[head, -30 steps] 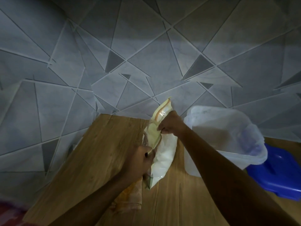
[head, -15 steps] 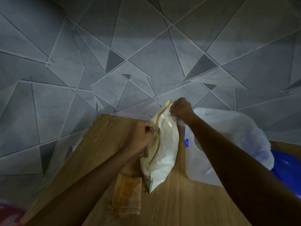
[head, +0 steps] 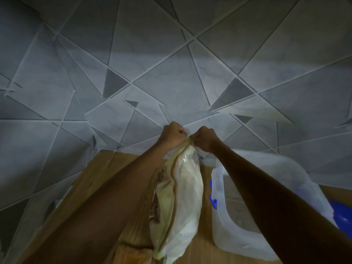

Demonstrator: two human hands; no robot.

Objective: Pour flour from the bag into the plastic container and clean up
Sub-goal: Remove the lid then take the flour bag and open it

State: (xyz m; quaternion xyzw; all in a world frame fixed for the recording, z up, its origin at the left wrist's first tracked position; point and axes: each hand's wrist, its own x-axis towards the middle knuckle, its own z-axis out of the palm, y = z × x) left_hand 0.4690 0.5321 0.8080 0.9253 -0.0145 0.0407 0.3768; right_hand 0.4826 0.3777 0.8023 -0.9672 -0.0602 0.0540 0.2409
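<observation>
Both hands, left hand [head: 172,133] and right hand [head: 204,138], pinch the top edge of the flour bag [head: 185,197] standing just left of the plastic container [head: 266,187]; opening apparently underway, pouring and cleanup not yet done.

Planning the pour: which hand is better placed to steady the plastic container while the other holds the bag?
Right, probably: the right hand grips the bag top nearer the container; the left hand sits across the bag.

Left of the flour bag [head: 187,197], the left hand [head: 172,133] and forearm are bare. Right of it, the right hand [head: 206,139] and forearm likewise.
</observation>
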